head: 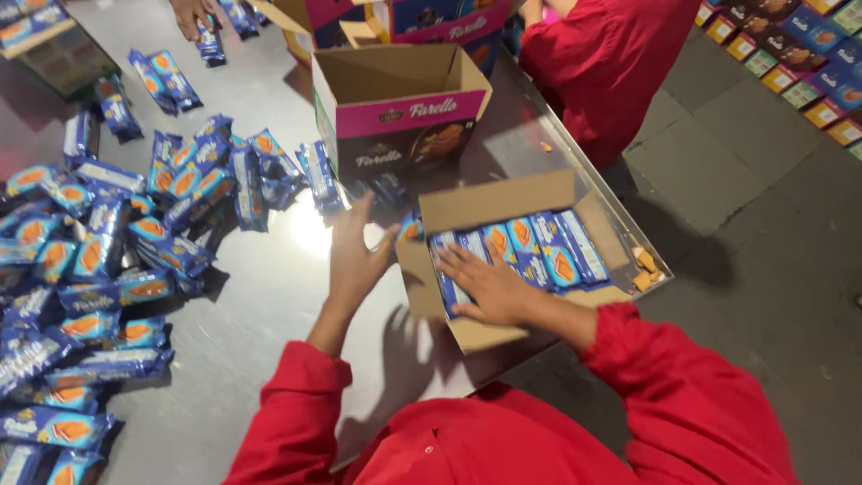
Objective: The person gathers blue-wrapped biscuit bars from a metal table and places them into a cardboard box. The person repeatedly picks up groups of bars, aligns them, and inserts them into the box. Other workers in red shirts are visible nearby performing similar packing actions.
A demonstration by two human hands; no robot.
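From the head camera, the right hand [489, 287] lies flat inside a low open cardboard box [503, 202], palm down and fingers spread over the near end of a row of blue snack packets [539, 247]. Its grip is released: it presses on the packets rather than closing round any one, which looks like a way to keep the row tight and level against the box wall. The packets under and just beyond that palm stand side by side on edge, filling the box from the hand out to the far flap.

The left hand [359, 260] hovers just outside the box, beside its near-left corner, fingers open and slightly curled, holding nothing. Just ahead of its fingertips one more packet shows at the box edge, though whether the fingers touch it cannot be told.

Out to the left of that open hand, a loose heap of packets [117, 260] of the same kind sprawls over the shiny metal surface [269, 296], within easy reach. Beyond both hands stands a taller open carton [400, 112] with a pink band, empty as far as can be seen. Further off, another person's hand [193, 13] rests on packets at the top edge, and a person in a red top [602, 54] stands behind the carton.
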